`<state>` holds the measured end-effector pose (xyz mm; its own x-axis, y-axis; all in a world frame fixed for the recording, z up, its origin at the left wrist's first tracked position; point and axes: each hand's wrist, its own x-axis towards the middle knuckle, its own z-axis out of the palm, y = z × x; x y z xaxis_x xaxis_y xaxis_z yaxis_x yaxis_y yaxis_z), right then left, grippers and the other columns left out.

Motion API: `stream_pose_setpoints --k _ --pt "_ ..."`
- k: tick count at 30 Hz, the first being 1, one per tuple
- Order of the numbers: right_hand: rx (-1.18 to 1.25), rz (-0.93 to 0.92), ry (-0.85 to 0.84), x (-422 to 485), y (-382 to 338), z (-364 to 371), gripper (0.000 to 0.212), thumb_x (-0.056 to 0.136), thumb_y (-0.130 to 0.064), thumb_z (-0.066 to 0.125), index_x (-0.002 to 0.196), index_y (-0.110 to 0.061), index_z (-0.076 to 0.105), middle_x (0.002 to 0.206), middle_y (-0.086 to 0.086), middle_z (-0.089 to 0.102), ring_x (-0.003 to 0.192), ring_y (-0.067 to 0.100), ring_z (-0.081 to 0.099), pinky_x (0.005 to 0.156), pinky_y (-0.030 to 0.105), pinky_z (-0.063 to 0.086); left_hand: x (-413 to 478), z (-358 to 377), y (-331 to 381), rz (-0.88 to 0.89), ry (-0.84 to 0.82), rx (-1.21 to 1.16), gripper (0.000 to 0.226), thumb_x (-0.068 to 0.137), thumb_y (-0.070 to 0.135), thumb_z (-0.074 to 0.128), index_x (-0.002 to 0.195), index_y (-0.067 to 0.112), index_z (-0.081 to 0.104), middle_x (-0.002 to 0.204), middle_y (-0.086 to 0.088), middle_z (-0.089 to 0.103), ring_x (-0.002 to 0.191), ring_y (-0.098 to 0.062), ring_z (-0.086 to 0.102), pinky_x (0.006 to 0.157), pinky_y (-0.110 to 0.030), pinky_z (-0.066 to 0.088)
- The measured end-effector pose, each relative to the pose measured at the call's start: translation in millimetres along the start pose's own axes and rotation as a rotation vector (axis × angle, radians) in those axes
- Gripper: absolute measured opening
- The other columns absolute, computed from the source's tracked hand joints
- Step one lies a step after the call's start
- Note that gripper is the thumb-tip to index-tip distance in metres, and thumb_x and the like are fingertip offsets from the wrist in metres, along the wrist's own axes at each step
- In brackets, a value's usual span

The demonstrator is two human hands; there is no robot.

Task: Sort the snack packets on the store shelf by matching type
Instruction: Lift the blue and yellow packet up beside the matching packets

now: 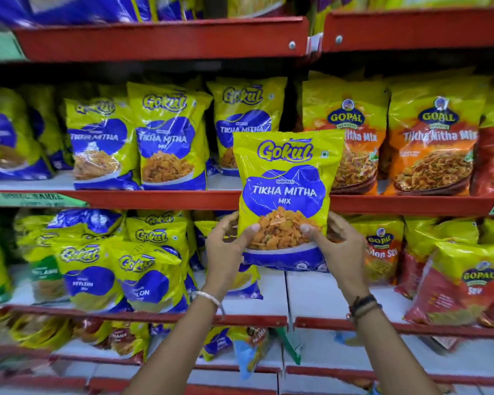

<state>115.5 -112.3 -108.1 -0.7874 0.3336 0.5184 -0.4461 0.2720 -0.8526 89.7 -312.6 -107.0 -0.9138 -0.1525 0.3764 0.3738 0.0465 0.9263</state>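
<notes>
Both hands grasp one Gokul Tikha Mitha Mix packet point(285, 201) by its lower corners, the left hand point(226, 243) and right hand point(340, 243) pinching it upright in front of the red shelf edge point(166, 199). Behind its top stands a Gokul packet row point(169, 138) leftward, with Gopal Tikha Mitha Mix packets point(434, 143) rightward. Bare white shelf point(311, 292) lies below it.
</notes>
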Motion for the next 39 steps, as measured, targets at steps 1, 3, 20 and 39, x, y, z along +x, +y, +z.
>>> stream_pose_setpoints --k 1,3,20,39 --pt "0.003 0.004 -0.003 -0.7 -2.9 2.9 0.032 0.072 -0.020 0.080 0.096 -0.034 0.066 0.082 -0.040 0.067 0.078 -0.014 0.061 0.071 0.005 0.046 0.3 -2.6 0.5 -0.004 0.006 0.000 0.045 0.067 0.045 0.073 0.103 0.019 0.069 0.095 -0.006 0.073 0.084 -0.019 0.061 0.077 -0.046 0.054" --pt "0.014 0.005 -0.007 -1.2 -6.9 5.8 0.033 0.071 -0.020 0.080 0.098 -0.031 0.065 0.079 -0.044 0.065 0.078 -0.018 0.061 0.070 0.003 0.045 -0.3 -5.4 4.6 -0.025 0.017 -0.008 0.043 0.069 0.039 0.073 0.105 0.017 0.069 0.093 -0.004 0.072 0.081 -0.015 0.060 0.074 -0.046 0.053" --pt "-0.002 -0.163 -0.021 107.6 -44.5 72.0 0.051 0.072 -0.013 0.080 0.116 -0.022 0.057 0.105 -0.015 0.066 0.093 -0.012 0.062 0.080 0.010 0.047 130.1 -14.1 31.3 0.246 -0.056 0.093 0.036 0.085 0.001 0.061 0.115 0.012 0.045 0.097 -0.001 0.060 0.082 0.008 0.058 0.076 -0.013 0.047" --pt "-0.236 -0.005 -0.054 161.6 -4.3 93.3 0.060 0.079 -0.052 0.065 0.124 -0.013 0.055 0.095 -0.015 0.064 0.087 0.001 0.061 0.077 0.024 0.049 197.1 -7.2 30.2 0.030 -0.163 0.443 0.049 0.088 0.025 0.061 0.131 0.010 0.043 0.123 -0.011 0.061 0.113 -0.027 0.057 0.086 -0.031 0.043"
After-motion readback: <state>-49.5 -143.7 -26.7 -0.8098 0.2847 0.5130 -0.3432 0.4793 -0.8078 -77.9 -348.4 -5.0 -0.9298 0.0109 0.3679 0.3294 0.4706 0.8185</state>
